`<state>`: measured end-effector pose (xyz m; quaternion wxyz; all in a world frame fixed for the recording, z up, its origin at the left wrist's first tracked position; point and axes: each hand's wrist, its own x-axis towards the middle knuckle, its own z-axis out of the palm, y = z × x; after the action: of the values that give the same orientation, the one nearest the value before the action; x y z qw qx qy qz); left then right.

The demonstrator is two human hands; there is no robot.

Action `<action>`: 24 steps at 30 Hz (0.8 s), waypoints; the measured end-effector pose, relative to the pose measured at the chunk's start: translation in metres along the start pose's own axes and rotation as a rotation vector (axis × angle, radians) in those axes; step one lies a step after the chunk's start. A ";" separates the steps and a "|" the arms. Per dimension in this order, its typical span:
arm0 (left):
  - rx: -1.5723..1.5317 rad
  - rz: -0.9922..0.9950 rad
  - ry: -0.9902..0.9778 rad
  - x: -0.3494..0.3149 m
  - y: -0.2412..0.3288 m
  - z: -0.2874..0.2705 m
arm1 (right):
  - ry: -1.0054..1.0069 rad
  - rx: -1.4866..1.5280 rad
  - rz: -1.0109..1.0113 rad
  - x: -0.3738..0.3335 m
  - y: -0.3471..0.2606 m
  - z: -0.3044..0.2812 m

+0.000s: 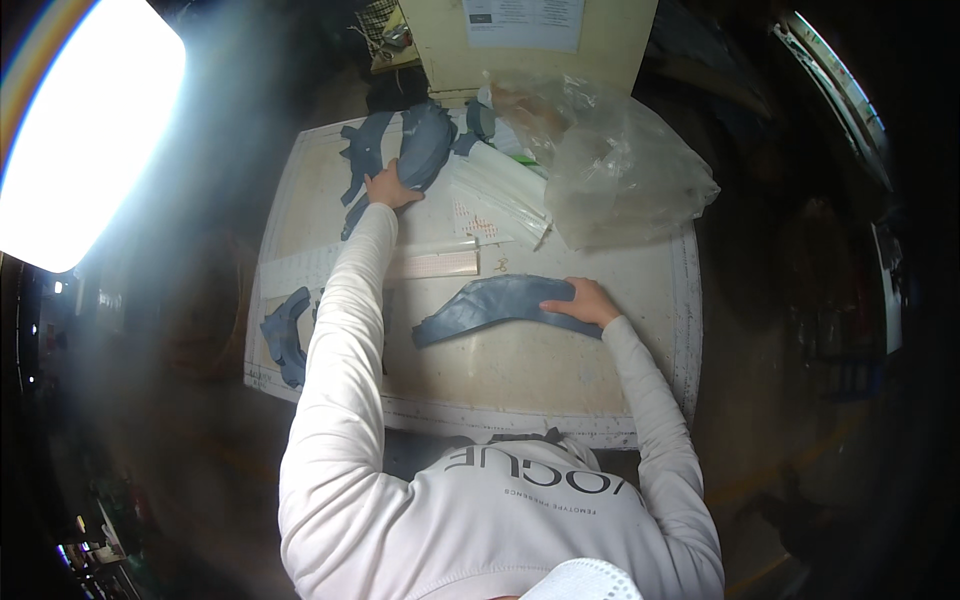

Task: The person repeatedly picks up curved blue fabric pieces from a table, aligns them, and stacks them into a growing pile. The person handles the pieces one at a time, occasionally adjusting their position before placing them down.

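Note:
A curved blue-grey, leather-like cut piece lies across the near middle of the table. My right hand grips its right end, thumb over the surface and fingers at the upper edge. Farther off on the left, my left hand reaches to a loose group of similar pieces, its thumb and fingers spread apart. Right beside that hand is a stack of blue-grey pieces, and a notched strip lies to its left. More curved pieces sit at the table's left, partly hidden by my left forearm.
A large clear plastic bag covers the far right of the table. White strips lie beside it. A flat ruler-like bar rests mid-table. Behind stands a pale cabinet with a paper sheet on it.

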<state>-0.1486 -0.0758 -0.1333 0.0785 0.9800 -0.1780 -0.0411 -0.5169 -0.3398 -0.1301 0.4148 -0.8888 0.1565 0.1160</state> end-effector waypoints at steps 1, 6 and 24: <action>-0.027 0.011 -0.014 0.001 -0.003 -0.003 | -0.005 -0.043 0.006 0.002 0.000 0.000; -0.263 0.026 0.076 0.013 -0.015 -0.031 | -0.101 0.132 0.028 0.013 0.002 -0.001; -1.142 0.028 0.233 -0.180 -0.040 -0.260 | 0.390 -0.350 -0.310 0.041 -0.062 0.010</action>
<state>-0.2746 0.0609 0.1250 0.6143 0.7779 -0.1308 -0.0214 -0.4561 -0.3015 -0.1070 0.2301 -0.9656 0.0732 -0.0962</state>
